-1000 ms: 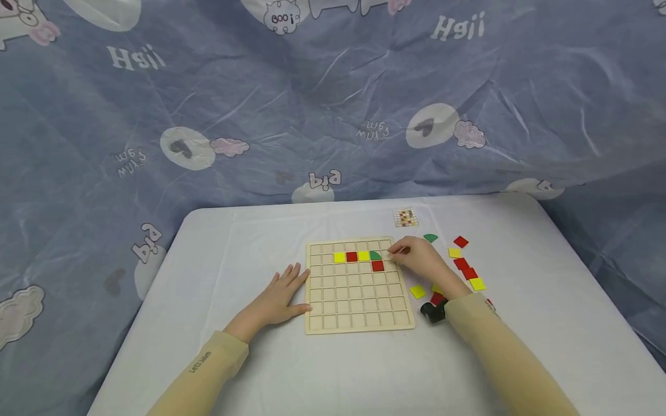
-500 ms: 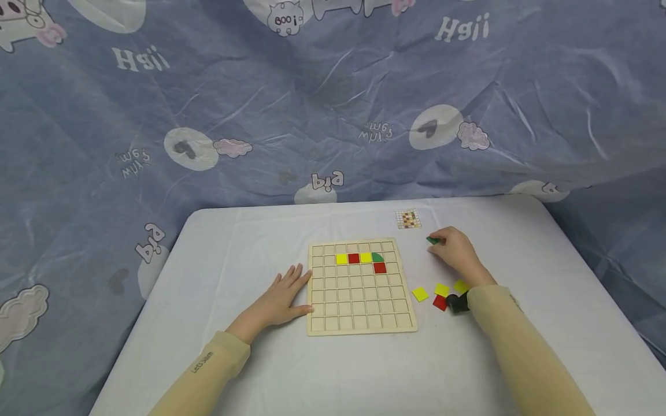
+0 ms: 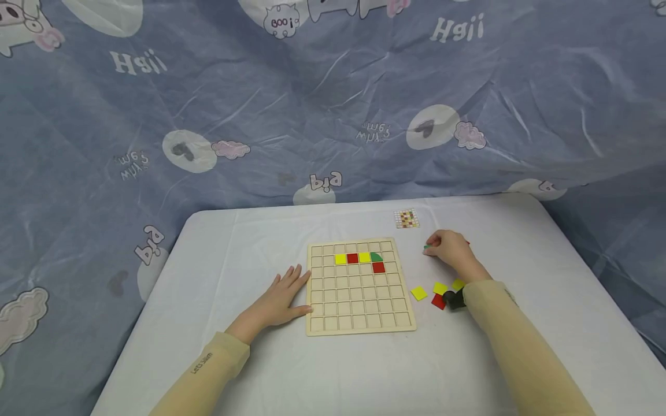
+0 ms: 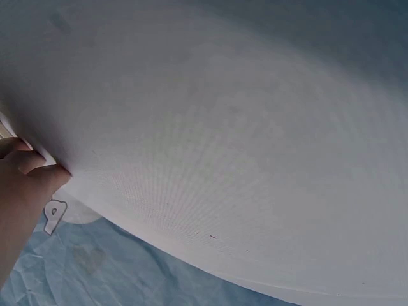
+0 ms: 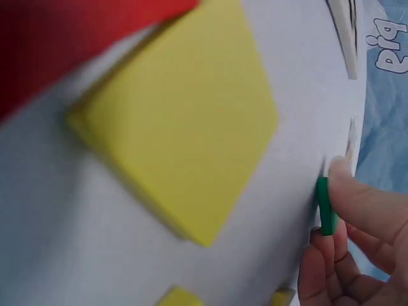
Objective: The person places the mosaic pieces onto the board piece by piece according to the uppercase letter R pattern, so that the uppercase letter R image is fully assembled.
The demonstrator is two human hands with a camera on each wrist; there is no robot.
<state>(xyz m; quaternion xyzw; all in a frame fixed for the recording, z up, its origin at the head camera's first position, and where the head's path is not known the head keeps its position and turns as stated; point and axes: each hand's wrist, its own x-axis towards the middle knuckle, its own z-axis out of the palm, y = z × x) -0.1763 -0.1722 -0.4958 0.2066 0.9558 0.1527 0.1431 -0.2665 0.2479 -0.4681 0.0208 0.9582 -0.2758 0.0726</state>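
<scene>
My left hand (image 3: pixel 278 299) lies flat on the table with fingers spread, its fingertips and thumb touching the left edge of a wooden grid board (image 3: pixel 359 306). On the board, a yellow tile (image 3: pixel 340 259), a red tile (image 3: pixel 352 258), a second yellow tile (image 3: pixel 365 257) and a green quarter-round tile (image 3: pixel 376 257) form a row. Another red tile (image 3: pixel 378 267) sits just below the green one. Right of the board, my right hand (image 3: pixel 451 252) pinches a green tile (image 5: pixel 326 207) between thumb and fingers, its edge showing in the right wrist view.
A small pattern card (image 3: pixel 407 218) lies behind the board's right corner. Several loose yellow tiles (image 3: pixel 418 293) and a red tile (image 3: pixel 439 301) lie right of the board, near the black wrist camera (image 3: pixel 455 299). A patterned cloth (image 3: pixel 333 115) hangs behind the table.
My right hand has moved from the board's upper right edge rightward to the loose green tile and taken hold of it. My left hand stays in place at the board.
</scene>
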